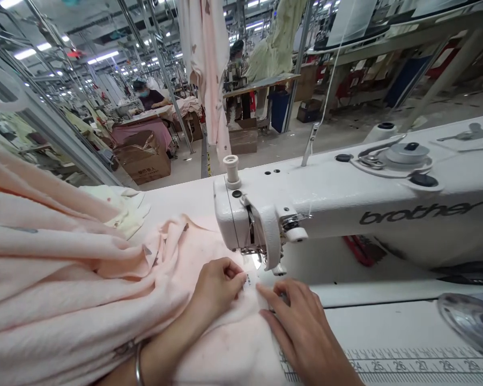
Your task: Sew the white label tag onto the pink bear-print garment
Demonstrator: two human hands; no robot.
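Observation:
Soft pale-pink fabric (201, 252) with small printed motifs spreads over the sewing machine bed and heaps up at the left. My left hand (221, 284) is closed in a pinch on this fabric, just left of the needle area. By its thumb tip is a small white label (248, 280) with dark print. My right hand (301, 321) rests at the fabric's right edge, thumb and index finger apart, the fingers partly hidden. Above both hands is the head of a white sewing machine (241, 214); its needle and presser foot are hard to make out.
Printed ruler marks (410, 364) run along the table's front edge. A clear round dish (470, 321) sits at the right, and a red object (364, 250) lies behind the bed. Pink fabric (211, 69) hangs ahead. A cardboard box (145, 158) and a seated co-worker (148, 96) are farther back.

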